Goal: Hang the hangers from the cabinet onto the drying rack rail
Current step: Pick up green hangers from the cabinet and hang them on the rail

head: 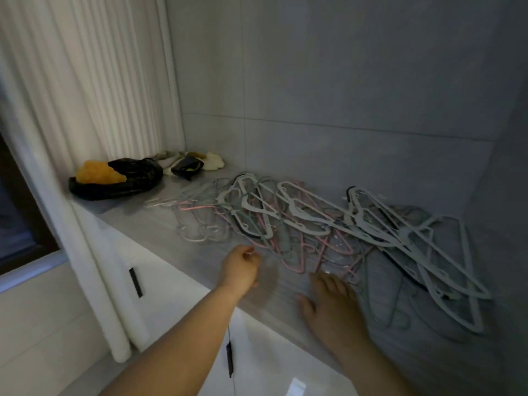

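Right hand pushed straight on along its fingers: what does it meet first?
The right hand lies flat on the countertop; straight ahead it likely meets the pink hangers at the pile's near edge first, though depth is unclear.

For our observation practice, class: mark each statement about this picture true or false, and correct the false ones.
1. The hangers lie in a tangled pile on the cabinet top. True.
2. The right hand lifts a hanger clear. False: it lies flat, fingers straight, beside the pile.
3. A black bag sits by the curtain. True.
4. Every hanger is pink. False: there are grey, green and white ones too.
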Tool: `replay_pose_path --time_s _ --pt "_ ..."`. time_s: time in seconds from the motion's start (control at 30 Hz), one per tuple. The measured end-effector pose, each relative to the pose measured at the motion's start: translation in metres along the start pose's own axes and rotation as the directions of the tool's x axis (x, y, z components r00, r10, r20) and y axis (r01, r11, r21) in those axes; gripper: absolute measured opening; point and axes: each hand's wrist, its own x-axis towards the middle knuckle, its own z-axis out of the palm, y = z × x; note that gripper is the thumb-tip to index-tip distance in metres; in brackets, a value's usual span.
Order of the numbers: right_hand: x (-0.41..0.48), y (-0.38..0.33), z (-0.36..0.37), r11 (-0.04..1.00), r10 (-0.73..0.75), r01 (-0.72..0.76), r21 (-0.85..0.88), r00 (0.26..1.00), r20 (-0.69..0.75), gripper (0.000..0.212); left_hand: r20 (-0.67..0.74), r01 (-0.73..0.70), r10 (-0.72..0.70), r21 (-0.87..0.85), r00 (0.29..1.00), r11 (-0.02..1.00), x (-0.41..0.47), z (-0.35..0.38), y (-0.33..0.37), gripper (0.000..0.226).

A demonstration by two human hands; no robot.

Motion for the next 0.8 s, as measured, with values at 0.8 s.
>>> replay_pose_path --time_s 0.8 --pt "0.017 -0.001 0.008 0.996 0.070 -0.063 0.062 0.991 -0.116 0.102 0.136 0.118 -0.088 -0.229 0.987 0.966 0.037 -0.003 0.017 0.032"
